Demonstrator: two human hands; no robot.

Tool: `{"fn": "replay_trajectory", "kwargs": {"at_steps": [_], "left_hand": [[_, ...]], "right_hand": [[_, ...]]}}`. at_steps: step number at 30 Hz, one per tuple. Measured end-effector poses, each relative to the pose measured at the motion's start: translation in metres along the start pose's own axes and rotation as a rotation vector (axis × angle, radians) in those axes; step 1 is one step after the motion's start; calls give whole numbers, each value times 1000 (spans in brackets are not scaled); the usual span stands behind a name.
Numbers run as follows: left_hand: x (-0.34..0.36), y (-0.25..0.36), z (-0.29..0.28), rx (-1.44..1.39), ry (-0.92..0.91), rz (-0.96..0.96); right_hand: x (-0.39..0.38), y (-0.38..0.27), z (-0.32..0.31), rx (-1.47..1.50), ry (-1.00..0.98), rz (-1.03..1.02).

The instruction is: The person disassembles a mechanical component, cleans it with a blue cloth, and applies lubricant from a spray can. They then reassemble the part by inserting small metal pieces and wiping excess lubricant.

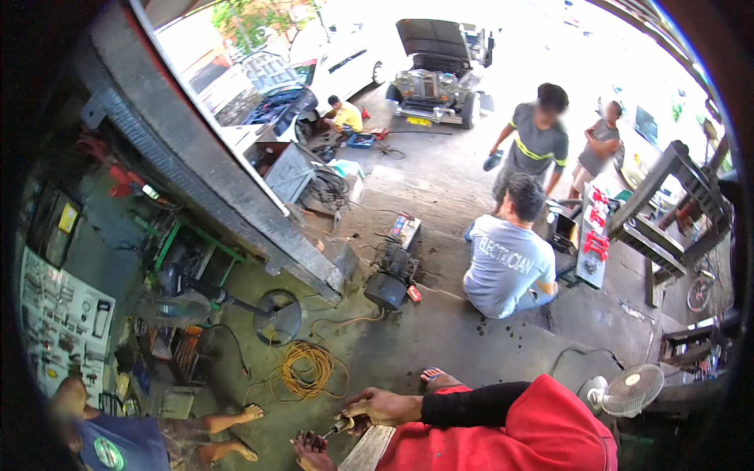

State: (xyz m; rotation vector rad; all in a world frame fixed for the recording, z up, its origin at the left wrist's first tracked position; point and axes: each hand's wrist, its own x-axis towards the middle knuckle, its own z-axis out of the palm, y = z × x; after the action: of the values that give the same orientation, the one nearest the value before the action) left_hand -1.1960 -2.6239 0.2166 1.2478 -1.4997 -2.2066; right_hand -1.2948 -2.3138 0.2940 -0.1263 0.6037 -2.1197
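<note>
My right hand, with a black sleeve behind it, reaches in from the lower right over my red clothing. It grips a small tool with a yellowish handle and a thin metal tip. The tip points down-left toward my left hand, which lies at the bottom edge, dark with grime, fingers spread and holding nothing. A pale wooden plank lies just right of my left hand, under the right one.
A yellow cable coil and a floor fan lie on the concrete ahead. A person in a grey shirt squats by a dark motor. A barefoot person in blue sits lower left. A white fan stands to the right.
</note>
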Motion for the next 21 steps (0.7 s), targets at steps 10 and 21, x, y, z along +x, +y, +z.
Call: {"fn": "replay_trajectory", "kwargs": {"at_steps": [10,21], "left_hand": [[-15,-14,-3,-34,127,25],[-26,-22,-9,-87,196,45]], "right_hand": [[-3,-6,8,9,73,91],[1,-4,5,13,74,178]]}}
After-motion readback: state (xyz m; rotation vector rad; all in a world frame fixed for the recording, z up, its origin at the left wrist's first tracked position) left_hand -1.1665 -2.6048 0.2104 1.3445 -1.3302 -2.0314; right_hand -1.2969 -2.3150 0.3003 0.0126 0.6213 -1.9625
